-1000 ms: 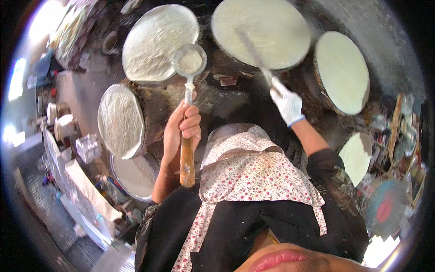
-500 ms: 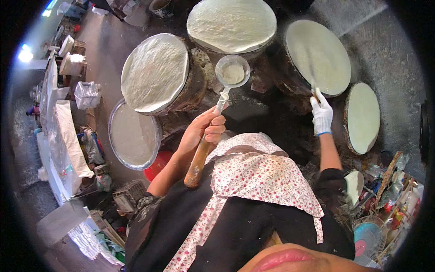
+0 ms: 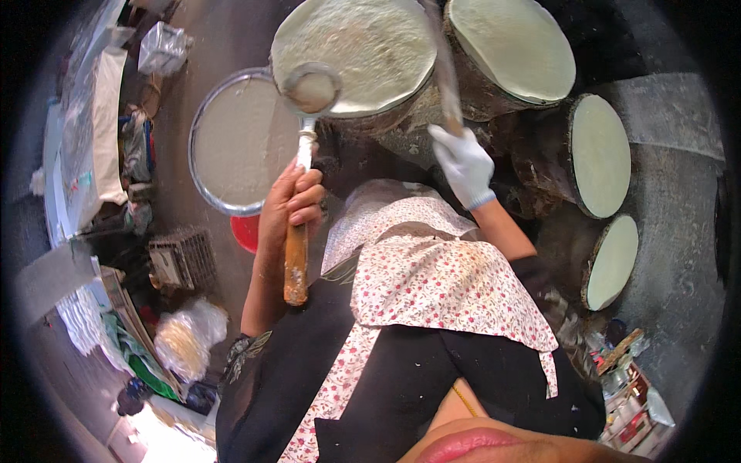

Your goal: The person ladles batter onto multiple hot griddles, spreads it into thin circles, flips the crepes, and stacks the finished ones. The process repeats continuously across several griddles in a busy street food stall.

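My bare left hand is closed around the wooden handle of a ladle. The ladle's round bowl, with pale batter in it, hangs over the near left edge of a round griddle covered by a whitish batter sheet. In a white knitted glove, my right hand grips a long flat spatula, its blade smeared by motion along that griddle's right edge. Left of the ladle stands a wide basin of greyish-white batter.
More drum-shaped griddles with pale sheets curve around to the right: one at the back, one beside it, one nearer. A red container shows under the basin. A crate and plastic bag lie at left.
The view has turned left, so griddles appear shifted right. My right hand and spatula have moved from a right-hand griddle to the leftmost one. The ladle has moved over that griddle's edge.
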Motion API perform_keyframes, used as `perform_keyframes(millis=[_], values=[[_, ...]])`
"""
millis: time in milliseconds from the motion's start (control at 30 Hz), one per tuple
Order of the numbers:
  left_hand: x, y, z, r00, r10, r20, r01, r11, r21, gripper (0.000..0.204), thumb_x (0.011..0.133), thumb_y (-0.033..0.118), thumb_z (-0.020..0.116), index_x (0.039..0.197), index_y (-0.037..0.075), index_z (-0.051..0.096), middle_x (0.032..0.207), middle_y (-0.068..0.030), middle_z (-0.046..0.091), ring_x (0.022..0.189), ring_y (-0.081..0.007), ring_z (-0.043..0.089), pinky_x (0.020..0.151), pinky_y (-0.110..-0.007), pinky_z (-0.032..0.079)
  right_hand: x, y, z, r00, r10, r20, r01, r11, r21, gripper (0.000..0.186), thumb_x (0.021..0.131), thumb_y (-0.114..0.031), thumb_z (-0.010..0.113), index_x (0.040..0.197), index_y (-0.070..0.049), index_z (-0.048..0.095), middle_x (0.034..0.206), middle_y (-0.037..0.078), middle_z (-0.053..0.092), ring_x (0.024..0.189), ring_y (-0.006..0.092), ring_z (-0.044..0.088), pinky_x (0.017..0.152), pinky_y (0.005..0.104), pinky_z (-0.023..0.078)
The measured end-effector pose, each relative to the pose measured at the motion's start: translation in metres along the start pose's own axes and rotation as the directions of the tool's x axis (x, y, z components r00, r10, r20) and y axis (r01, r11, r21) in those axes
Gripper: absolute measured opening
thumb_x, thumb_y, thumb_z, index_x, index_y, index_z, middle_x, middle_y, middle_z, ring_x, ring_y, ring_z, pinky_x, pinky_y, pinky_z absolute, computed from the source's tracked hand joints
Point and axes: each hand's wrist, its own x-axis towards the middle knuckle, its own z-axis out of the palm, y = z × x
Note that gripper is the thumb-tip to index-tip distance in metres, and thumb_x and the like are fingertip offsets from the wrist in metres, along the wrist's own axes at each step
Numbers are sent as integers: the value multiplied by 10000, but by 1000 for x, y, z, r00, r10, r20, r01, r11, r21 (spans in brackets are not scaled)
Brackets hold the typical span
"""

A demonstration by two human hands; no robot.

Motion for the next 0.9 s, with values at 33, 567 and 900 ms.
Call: perform_keyframes(millis=[33,567,900], values=[[-15,2,-2,994,102,-47,-98,993,70,260,1172,154,367,1409,78,445,848,12,390,577,-32,379,414,-178,392,22,-11,17,994,-104,38,110,977,-181,306,835,-266,804,1141,-282,800,872,112,672,737,278,710,633,403,560],[-91,-32,-37,886,429,-178,-440,898,-25,450,1179,172,372,1608,42,330,858,11,406,551,2,376,427,-152,404,210,-31,95,898,-439,42,427,841,-332,92,880,-260,735,832,-199,784,821,95,661,676,296,693,621,450,554],[-38,-22,-20,949,314,-33,-316,947,-63,473,1187,181,349,1634,46,272,842,-3,402,536,-9,399,415,-170,440,386,-68,-198,746,-620,243,616,504,-605,184,913,-209,655,904,-55,755,975,159,737,818,368,714,727,482,561]])
